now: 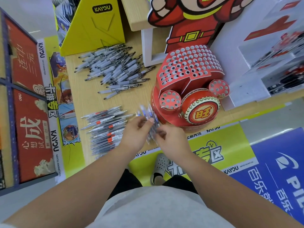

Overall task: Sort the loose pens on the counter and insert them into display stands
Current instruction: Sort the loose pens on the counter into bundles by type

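Note:
My left hand (137,134) grips a blurred bunch of clear pens with blue parts (148,116) at the counter's front edge. Right beside it, my right hand (169,137) pinches the lower end of the same bunch. A red cardboard display stand (189,71) with many round holes stands just right of the hands; its holes look empty. Two small round holed stands (170,99) (218,87) flank a red drum on its front. A pile of clear pens with orange-red bands (107,129) lies left of my hands. Farther back lies a heap of white-grip pens (113,69).
The wooden counter (82,99) carries a yellow KAYOU box (95,30) at the back left and white shelving (263,63) with boxed pens on the right. A red cartoon cutout (189,17) rises behind the stand. Below the counter edge are printed banners and my shoe.

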